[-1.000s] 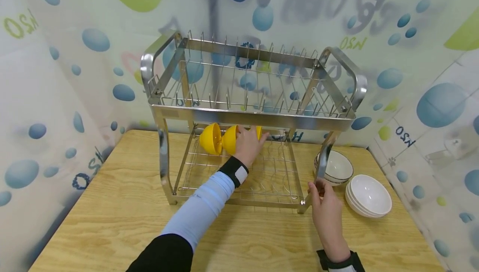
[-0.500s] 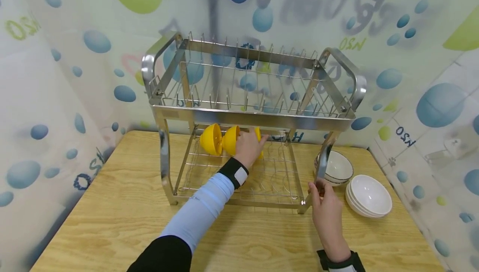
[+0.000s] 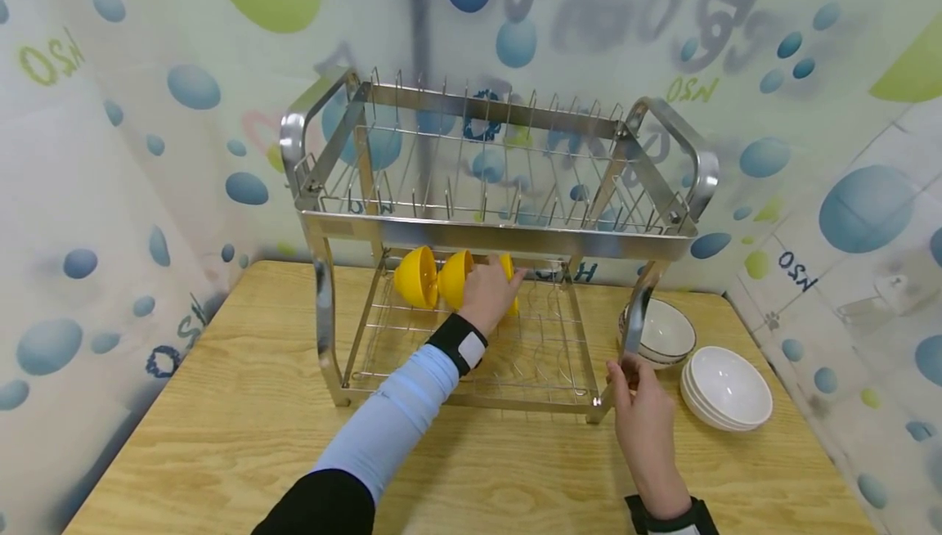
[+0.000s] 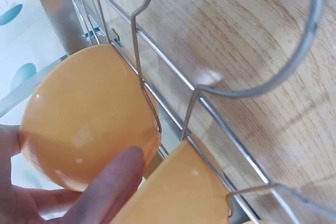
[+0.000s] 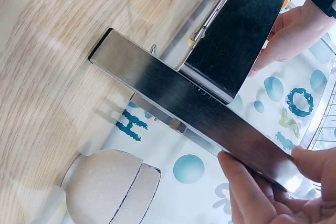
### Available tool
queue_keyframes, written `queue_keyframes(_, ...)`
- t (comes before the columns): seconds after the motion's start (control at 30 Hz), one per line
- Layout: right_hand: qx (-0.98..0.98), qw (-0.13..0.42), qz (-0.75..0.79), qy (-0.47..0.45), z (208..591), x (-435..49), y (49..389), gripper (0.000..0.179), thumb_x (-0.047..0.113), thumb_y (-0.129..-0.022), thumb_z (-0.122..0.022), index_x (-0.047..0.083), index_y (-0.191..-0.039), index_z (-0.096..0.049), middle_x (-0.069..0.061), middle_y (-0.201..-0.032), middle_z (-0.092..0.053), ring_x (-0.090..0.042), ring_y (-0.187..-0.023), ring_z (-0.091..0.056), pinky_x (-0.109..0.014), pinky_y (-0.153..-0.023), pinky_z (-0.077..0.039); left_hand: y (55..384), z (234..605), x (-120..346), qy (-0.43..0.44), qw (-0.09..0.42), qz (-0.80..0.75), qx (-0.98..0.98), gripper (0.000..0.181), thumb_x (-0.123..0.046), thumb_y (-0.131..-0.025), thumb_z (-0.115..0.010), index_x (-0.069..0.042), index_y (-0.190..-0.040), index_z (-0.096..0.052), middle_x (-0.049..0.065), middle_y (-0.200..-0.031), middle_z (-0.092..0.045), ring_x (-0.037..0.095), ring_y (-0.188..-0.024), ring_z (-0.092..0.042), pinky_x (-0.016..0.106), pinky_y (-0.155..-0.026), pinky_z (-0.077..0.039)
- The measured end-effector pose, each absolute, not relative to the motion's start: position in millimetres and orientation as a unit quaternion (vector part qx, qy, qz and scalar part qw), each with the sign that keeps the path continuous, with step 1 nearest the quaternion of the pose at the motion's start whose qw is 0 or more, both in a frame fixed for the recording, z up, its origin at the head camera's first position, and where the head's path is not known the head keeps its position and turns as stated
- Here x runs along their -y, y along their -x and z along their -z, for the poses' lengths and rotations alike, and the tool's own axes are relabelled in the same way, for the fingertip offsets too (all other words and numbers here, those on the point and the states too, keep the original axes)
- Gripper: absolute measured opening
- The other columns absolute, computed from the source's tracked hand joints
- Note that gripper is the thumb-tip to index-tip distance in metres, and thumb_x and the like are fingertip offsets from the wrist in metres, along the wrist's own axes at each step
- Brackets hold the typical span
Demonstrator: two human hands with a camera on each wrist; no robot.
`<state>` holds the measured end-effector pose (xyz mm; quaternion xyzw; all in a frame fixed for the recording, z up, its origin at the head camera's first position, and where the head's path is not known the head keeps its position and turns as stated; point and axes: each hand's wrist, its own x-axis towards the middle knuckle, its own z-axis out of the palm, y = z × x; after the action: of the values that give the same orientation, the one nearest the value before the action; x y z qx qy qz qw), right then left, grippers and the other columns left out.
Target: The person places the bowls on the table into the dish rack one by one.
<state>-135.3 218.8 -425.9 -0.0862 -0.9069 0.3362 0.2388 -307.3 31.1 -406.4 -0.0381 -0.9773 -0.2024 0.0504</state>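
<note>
On the lower tier of a metal dish rack (image 3: 486, 232), my left hand (image 3: 487, 296) holds the rightmost yellow bowl (image 3: 508, 263). That bowl stands on its side among the wires, mostly hidden by the hand in the head view. The left wrist view shows the held bowl (image 4: 89, 114) between thumb and fingers, with another yellow bowl (image 4: 178, 187) close beside it. Further left stand the middle bowl (image 3: 454, 277) and the leftmost bowl (image 3: 415, 277), also on their sides. My right hand (image 3: 646, 429) grips the rack's front right post (image 5: 210, 114) between thumb and fingers.
Right of the rack, a dark-rimmed white bowl (image 3: 666, 330) sits on the wooden table (image 3: 486, 478), with a stack of small white bowls (image 3: 728, 388) in front of it. The rack's upper tier spans above my left hand. A patterned curtain (image 3: 574, 20) hangs behind.
The head view has tilted slightly. The rightmost yellow bowl's lower edge now shows below my left hand, which stays at nearly the same spot. My right hand keeps its grip on the post.
</note>
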Motion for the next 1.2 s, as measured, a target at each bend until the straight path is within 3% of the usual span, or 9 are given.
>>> queue_keyframes(0.27, 0.907, 0.232, -0.339, 0.091, 425, -219, 135, 0.031, 0.024, -0.097, -0.054, -0.003, -0.111, -0.057, -0.014, -0.088, -0.067, -0.03, -0.086, -0.066, -0.046, -0.072, -0.054, 304, 404, -30, 0.045, 0.037, 0.233, 0.971, 0.069, -0.053, -0.095, -0.045, 0.002, -0.137, -0.039, 0.009, -0.072, -0.054, 0.017, -0.051, -0.054, 0.019, -0.045, -0.044)
queue_keyframes(0.57, 0.907, 0.227, -0.343, 0.092, 424, -219, 135, 0.033, 0.026, -0.097, -0.054, -0.002, -0.112, -0.056, -0.015, -0.09, -0.067, -0.03, -0.086, -0.066, -0.045, -0.071, -0.054, 292, 396, -27, 0.042, 0.018, 0.249, 0.967, 0.068, -0.048, -0.097, -0.044, -0.001, -0.143, -0.03, 0.011, -0.077, -0.057, 0.018, -0.054, -0.057, 0.021, -0.046, -0.046)
queue_keyframes(0.83, 0.905, 0.24, -0.342, 0.085, 426, -219, 134, 0.031, 0.025, -0.096, -0.055, -0.002, -0.112, -0.057, -0.015, -0.089, -0.066, -0.03, -0.085, -0.065, -0.044, -0.069, -0.054, 275, 389, -17, 0.077, 0.035, 0.26, 0.962, 0.052, -0.038, -0.098, -0.049, 0.003, -0.129, -0.046, 0.015, -0.086, -0.061, 0.019, -0.062, -0.059, 0.022, -0.052, -0.049)
queue_keyframes(1.0, 0.903, 0.243, -0.344, 0.082, 426, -220, 135, 0.03, 0.026, -0.097, -0.054, 0.0, -0.111, -0.058, -0.012, -0.088, -0.068, -0.026, -0.084, -0.065, -0.036, -0.066, -0.054, 261, 384, -6, 0.123, 0.069, 0.259, 0.956, 0.041, -0.033, -0.098, -0.05, 0.002, -0.119, -0.054, 0.01, -0.078, -0.056, 0.018, -0.064, -0.054, 0.021, -0.05, -0.044)
queue_keyframes(1.2, 0.9, 0.242, -0.351, 0.09, 424, -222, 134, 0.036, 0.031, -0.102, -0.041, 0.002, -0.11, -0.06, -0.01, -0.087, -0.069, -0.024, -0.082, -0.065, -0.028, -0.063, -0.048, 243, 382, 6, 0.183, 0.081, 0.257, 0.945, 0.035, -0.031, -0.098, -0.051, -0.001, -0.112, -0.06, 0.004, -0.069, -0.052, 0.015, -0.057, -0.049, 0.019, -0.047, -0.04)
